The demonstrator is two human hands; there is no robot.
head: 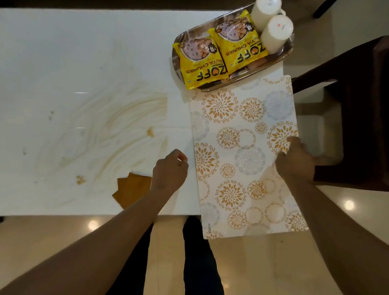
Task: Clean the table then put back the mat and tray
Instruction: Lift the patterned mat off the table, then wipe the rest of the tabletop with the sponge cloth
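A white mat (242, 151) with gold and grey flower circles lies at the right end of the white table (56, 53), overhanging the front and right edges. My right hand (296, 159) grips the mat's right edge. My left hand (170, 171) hovers just left of the mat, fingers loosely curled, holding nothing. A metal tray (287, 50) sits at the far right corner, its near rim on the mat, carrying two yellow snack packets (220, 53) and two white candles (271, 20). A folded orange cloth (131, 191) lies by my left forearm. Brown smears (130, 118) and crumbs mark the tabletop.
A dark wooden chair (361, 110) stands close to the table's right end. My legs are at the table's front edge, on a glossy beige floor (272, 271). The table's left half holds only stains.
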